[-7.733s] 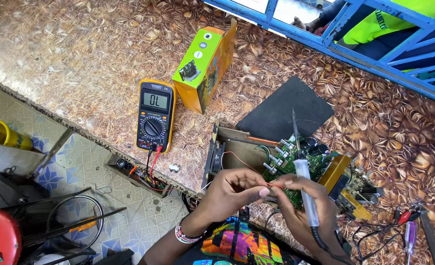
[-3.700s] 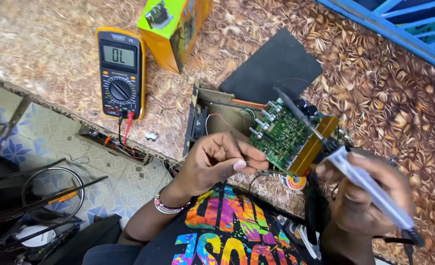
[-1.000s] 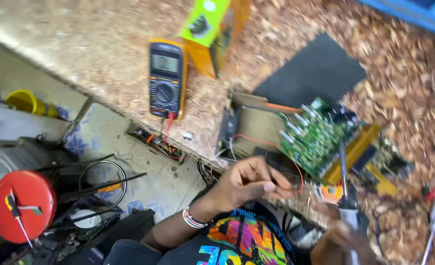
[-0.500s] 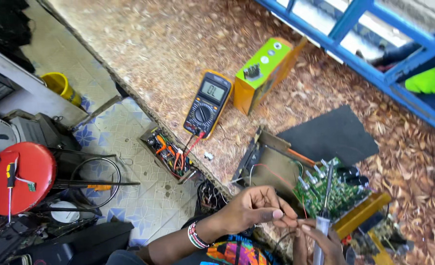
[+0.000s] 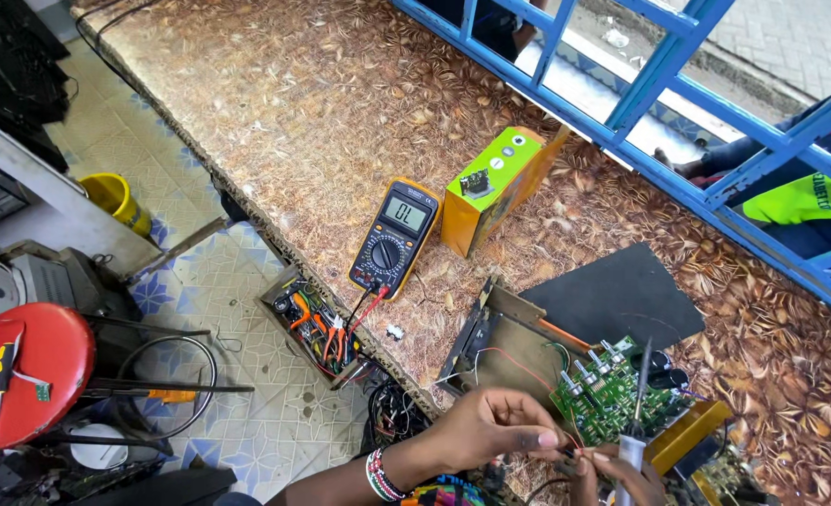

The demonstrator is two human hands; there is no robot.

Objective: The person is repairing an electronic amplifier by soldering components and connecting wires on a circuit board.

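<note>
At the bottom edge my left hand [image 5: 490, 429] reaches right, with its fingertips pinched on a thin wire. My right hand [image 5: 612, 470] meets it there and holds a soldering iron [image 5: 637, 412] with a white handle, its tip pointing up over a green circuit board [image 5: 603, 398]. The board leans against an open metal chassis [image 5: 502, 342] with red and white wires. A yellow multimeter [image 5: 395, 236] lies further up the patterned worktop [image 5: 322, 103], its red and black leads trailing off the edge.
A yellow-green box [image 5: 495, 186] stands beside the multimeter, and a black sheet [image 5: 622, 295] lies to the right. A drawer of tools [image 5: 312, 320], a red stool [image 5: 22, 367] and a yellow bucket [image 5: 116, 199] are on the tiled floor at left. Behind blue window bars [image 5: 640, 84] sits a person in a bright vest [image 5: 800, 192].
The view has swung across the bench and floor. My hands have stayed together at the wire, and the soldering iron has come in close to my left fingertips.
</note>
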